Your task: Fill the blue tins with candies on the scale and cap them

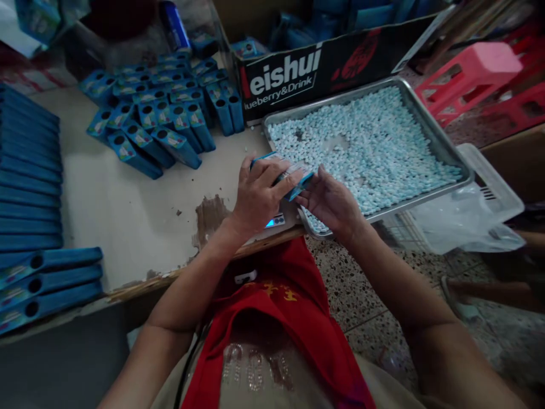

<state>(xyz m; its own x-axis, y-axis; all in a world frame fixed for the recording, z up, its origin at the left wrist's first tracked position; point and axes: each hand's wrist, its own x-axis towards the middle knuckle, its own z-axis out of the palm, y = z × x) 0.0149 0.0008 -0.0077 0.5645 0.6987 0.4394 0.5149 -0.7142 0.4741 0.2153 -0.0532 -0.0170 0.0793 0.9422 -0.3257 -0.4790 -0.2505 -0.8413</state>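
we hold a small blue box (303,184) in our left hand (259,190), whose fingers wrap over its top and pinch it from above. the box is tilted, its lower end toward our right hand (334,204). that hand is loosely spread, palm turned to the box and fingers slightly curved; we cannot tell whether its fingertips touch it. both hands are above the near edge of the pale surface (157,216), where a scale (279,219) with a lit display shows just below the box, partly hidden by our left hand.

to our right we have a metal tray (419,199) spread with pale blue and white pellets (374,142), its near corner under our right hand. behind it stands a dark carton (361,74) with white lettering and more blue things inside. to our left, beyond the bare part of the surface, many blue boxes (166,105) with round holes in their upper ends stand in a cluster, tightly packed. at the far left is a row of blue packs (29,182), and nearer us lie three more with dark round holes. we wear a red apron (298,272), and a red stool (477,74) is beyond the tray.
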